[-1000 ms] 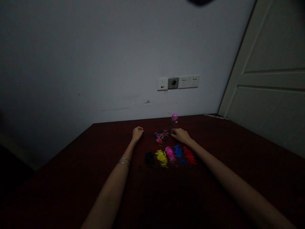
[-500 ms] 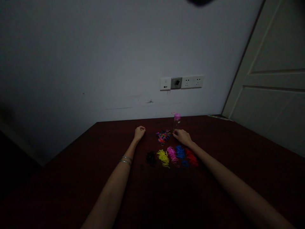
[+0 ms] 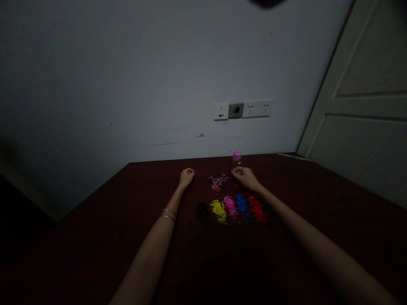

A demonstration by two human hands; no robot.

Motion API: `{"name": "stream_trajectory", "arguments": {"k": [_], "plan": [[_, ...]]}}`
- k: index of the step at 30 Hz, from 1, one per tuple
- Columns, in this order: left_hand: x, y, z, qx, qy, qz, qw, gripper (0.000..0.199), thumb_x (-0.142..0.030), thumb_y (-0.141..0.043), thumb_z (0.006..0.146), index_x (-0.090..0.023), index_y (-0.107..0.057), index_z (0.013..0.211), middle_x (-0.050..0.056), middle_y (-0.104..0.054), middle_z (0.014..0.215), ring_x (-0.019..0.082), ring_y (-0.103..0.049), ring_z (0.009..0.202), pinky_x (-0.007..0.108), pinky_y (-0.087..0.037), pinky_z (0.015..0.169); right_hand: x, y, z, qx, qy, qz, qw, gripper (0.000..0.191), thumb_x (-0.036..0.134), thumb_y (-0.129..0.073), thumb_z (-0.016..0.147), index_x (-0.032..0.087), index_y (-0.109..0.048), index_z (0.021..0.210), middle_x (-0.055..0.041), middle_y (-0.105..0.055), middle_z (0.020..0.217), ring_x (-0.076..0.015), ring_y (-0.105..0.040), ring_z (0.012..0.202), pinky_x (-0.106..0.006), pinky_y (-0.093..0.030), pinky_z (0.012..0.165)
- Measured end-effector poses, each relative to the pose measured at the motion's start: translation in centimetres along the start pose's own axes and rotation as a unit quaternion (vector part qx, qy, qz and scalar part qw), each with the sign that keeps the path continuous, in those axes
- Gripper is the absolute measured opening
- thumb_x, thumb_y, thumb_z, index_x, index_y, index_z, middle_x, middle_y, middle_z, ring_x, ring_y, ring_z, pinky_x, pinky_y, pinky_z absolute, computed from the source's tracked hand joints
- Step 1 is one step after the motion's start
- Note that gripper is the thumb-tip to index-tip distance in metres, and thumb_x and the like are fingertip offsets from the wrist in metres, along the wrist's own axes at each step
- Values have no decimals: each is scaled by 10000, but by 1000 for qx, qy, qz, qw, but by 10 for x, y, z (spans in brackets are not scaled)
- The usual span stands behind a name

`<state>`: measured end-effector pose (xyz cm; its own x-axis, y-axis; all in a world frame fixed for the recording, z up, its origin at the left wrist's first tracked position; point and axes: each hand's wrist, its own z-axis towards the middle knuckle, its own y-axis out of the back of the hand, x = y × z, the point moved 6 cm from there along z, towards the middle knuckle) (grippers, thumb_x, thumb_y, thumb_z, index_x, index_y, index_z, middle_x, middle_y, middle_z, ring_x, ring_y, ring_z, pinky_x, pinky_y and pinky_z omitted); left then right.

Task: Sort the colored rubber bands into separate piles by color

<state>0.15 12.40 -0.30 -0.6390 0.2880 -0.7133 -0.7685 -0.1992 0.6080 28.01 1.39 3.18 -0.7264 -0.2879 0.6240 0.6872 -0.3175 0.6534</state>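
Observation:
My left hand (image 3: 187, 177) rests on the table in a loose fist, left of a mixed pile of small coloured elastic bands (image 3: 218, 182); no object shows in it. Just right of that pile, my right hand (image 3: 246, 177) has thumb and fingertips pinched together. Whatever is between them, if anything, is too small and dark to see. Sorted heaps lie in a row nearer me: black bands (image 3: 202, 210), yellow bands (image 3: 219, 211), pink bands (image 3: 230, 205), blue bands (image 3: 241, 203) and red bands (image 3: 257, 209). The red heap is beside my right forearm.
Behind my right hand stands a small clear bottle with a pink cap (image 3: 237, 156). The dark red table (image 3: 143, 190) meets a pale wall with sockets (image 3: 251, 109). A panelled door (image 3: 365, 106) is on the right, and a flat strip (image 3: 292, 156) lies near the back right edge.
My right hand has lifted slightly and turned, its fingertips now pinched more visibly beside the mixed pile. My left hand stays where it was.

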Motion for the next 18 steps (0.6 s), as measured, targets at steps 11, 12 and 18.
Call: {"name": "stream_trajectory", "arguments": {"k": [11, 12, 18], "plan": [[-2, -2, -1, 5, -13, 10, 1000, 182, -142, -507, 669, -127, -651, 779, 10, -571, 627, 98, -497, 588, 188, -370, 568, 73, -4, -15, 67, 35, 190, 979, 284, 396, -515, 728, 122, -583, 758, 36, -456, 521, -68, -348, 453, -194, -245, 428], [-2, -2, -2, 8, -16, 12, 1000, 182, -145, -505, 670, -128, -649, 779, 8, -567, 624, 97, -493, 584, 188, -365, 562, 78, -10, -18, 85, 47, 185, 978, 271, 381, -512, 735, 121, -584, 759, 44, -437, 509, -65, -337, 450, -191, -235, 427], [-6, -4, -5, 25, -33, 21, 999, 183, -154, -495, 679, -125, -645, 779, 2, -555, 610, 92, -479, 568, 187, -346, 547, 110, -54, -41, 202, 142, 94, 964, 165, 258, -519, 739, 129, -620, 747, 51, -428, 508, -61, -354, 462, -177, -244, 448]]}}
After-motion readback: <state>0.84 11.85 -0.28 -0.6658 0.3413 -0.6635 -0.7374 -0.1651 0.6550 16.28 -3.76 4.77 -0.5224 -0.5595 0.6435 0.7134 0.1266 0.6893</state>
